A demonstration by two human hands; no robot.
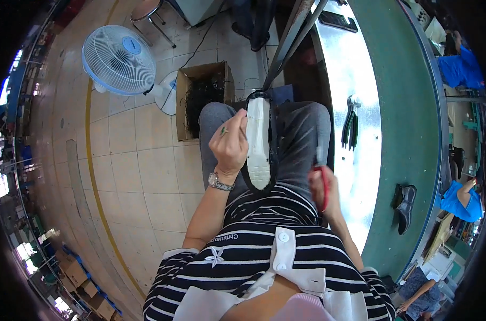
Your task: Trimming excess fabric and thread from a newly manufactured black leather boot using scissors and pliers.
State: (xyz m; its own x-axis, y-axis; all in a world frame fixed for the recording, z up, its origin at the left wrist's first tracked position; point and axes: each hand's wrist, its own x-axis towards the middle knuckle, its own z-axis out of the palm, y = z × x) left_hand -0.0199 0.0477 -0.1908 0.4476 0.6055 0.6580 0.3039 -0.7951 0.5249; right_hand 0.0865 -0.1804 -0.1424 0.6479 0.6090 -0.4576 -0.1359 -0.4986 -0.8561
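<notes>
A black shoe with a pale, bare underside [259, 140] lies sole up across my lap, its length pointing away from me. My left hand [230, 144] is at the shoe's left edge, fingers pinched together; what sits between the fingertips, if anything, is too small to tell. Off to the right, above my right thigh, my right hand [331, 192] is closed on red-handled scissors [325, 187]. Their blades point away from me and are smeared by motion. The scissors are apart from the shoe.
Pliers [351, 124] lie on the shiny metal surface [363, 176] at my right, with a phone [337, 21] farther off. One black shoe [405, 208] rests on the green bench [409, 134]. A carton [183, 115] of dark scraps and a fan [119, 60] stand left. Other people work far right.
</notes>
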